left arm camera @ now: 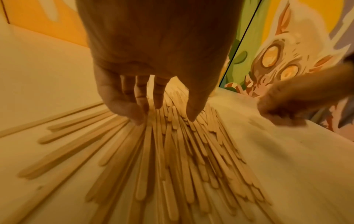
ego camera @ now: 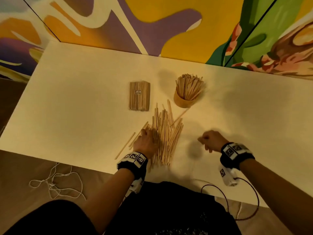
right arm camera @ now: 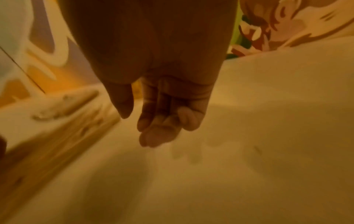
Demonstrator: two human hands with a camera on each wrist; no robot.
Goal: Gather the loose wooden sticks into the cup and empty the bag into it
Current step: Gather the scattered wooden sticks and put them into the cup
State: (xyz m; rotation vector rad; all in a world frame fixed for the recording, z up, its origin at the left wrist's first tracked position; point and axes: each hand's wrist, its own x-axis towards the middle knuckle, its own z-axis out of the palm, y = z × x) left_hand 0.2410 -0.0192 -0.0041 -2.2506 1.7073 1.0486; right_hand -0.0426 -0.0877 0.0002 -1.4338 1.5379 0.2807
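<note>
A pile of loose wooden sticks (ego camera: 165, 133) lies on the pale table (ego camera: 76, 99) near its front edge. My left hand (ego camera: 149, 135) rests on the pile's left side; in the left wrist view its straight fingers (left arm camera: 138, 112) and thumb touch the loose sticks (left arm camera: 172, 151). My right hand (ego camera: 205, 141) hovers to the right of the pile, blurred, its fingers (right arm camera: 153, 133) loosely curled and holding nothing. Behind the pile stands a tan cup (ego camera: 183, 101) packed with upright sticks. Left of the cup lies a sealed clear bag of sticks (ego camera: 139, 96) with a white label.
Three stray sticks (ego camera: 126, 146) lie left of the pile and one (ego camera: 180, 117) leans toward the cup. White string (ego camera: 55, 182) lies on the floor at the left. A dark red cable (ego camera: 237, 200) hangs by my right wrist. A painted wall stands behind the table.
</note>
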